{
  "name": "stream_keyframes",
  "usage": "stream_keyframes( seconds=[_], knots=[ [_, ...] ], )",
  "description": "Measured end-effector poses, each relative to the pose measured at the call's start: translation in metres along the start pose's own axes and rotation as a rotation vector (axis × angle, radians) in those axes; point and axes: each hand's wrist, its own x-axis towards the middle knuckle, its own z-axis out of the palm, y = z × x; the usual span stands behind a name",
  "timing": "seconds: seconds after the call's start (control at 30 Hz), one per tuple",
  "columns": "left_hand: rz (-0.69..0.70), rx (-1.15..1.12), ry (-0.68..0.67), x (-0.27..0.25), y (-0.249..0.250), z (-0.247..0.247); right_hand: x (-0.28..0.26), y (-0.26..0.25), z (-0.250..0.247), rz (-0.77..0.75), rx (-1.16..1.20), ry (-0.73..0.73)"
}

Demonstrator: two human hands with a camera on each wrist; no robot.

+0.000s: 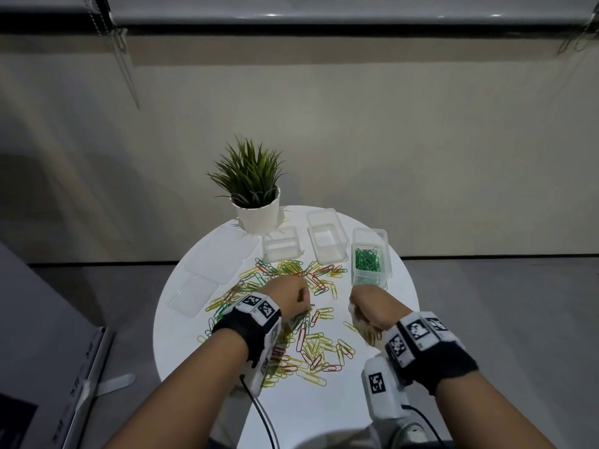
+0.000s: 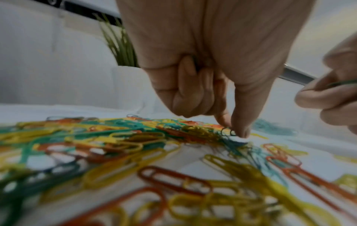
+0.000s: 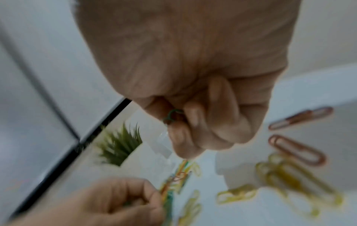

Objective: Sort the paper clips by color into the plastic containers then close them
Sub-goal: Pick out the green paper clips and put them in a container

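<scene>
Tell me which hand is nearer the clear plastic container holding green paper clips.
Right. The right hand sits just in front of the container; the left hand is farther left, over the mixed clips.

No words, brands or numbers can be read anywhere I look. The only signs are black-and-white square code markers on my left wristband (image 1: 257, 305) at 7 o'clock and my right wristband (image 1: 416, 332) at 5 o'clock; they carry patterns, not text.
</scene>
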Motion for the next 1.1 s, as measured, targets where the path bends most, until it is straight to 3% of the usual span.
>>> stream_keyframes(
  seconds=[0.07, 0.1, 0.17, 0.23, 0.3, 0.4, 0.5, 0.63, 0.8, 0.9, 1.1],
  knots=[
    [-0.051, -0.193, 0.027, -0.004, -0.005, 0.0, -0.007, 0.003, 0.001, -0.009, 0.692, -0.068],
    [-0.074, -0.322, 0.045, -0.008, -0.006, -0.002, -0.008, 0.003, 0.001, -0.02, 0.895, -0.09],
    [-0.151, -0.674, 0.069, -0.016, -0.01, -0.007, -0.006, 0.003, 0.005, -0.06, 1.032, -0.083],
    [-0.221, -1.148, 0.087, -0.027, -0.013, -0.011, -0.003, -0.004, 0.01, -0.054, 0.99, -0.083],
    [-0.232, -1.56, 0.088, -0.037, -0.019, -0.013, -0.002, -0.014, 0.016, -0.079, 0.746, -0.064],
    [-0.231, -1.74, 0.1, -0.05, -0.024, -0.01, 0.004, -0.021, 0.029, -0.225, 0.199, 0.039],
    [-0.292, -1.485, 0.155, -0.054, -0.025, -0.006, 0.012, -0.023, 0.04, -0.218, -0.084, 0.099],
    [-0.239, -0.61, 0.171, -0.048, -0.025, 0.006, 0.017, -0.022, 0.053, -0.111, -0.26, 0.188],
    [-0.261, -0.133, 0.123, -0.039, -0.007, 0.009, 0.021, -0.033, 0.066, -0.016, -0.4, 0.228],
    [-0.268, -0.075, 0.09, -0.034, -0.007, 0.009, 0.019, -0.038, 0.065, 0.006, -0.456, 0.226],
    [-0.246, -0.373, 0.134, -0.038, -0.021, 0.009, 0.012, -0.044, 0.06, 0.036, -0.459, 0.213]
  ],
)
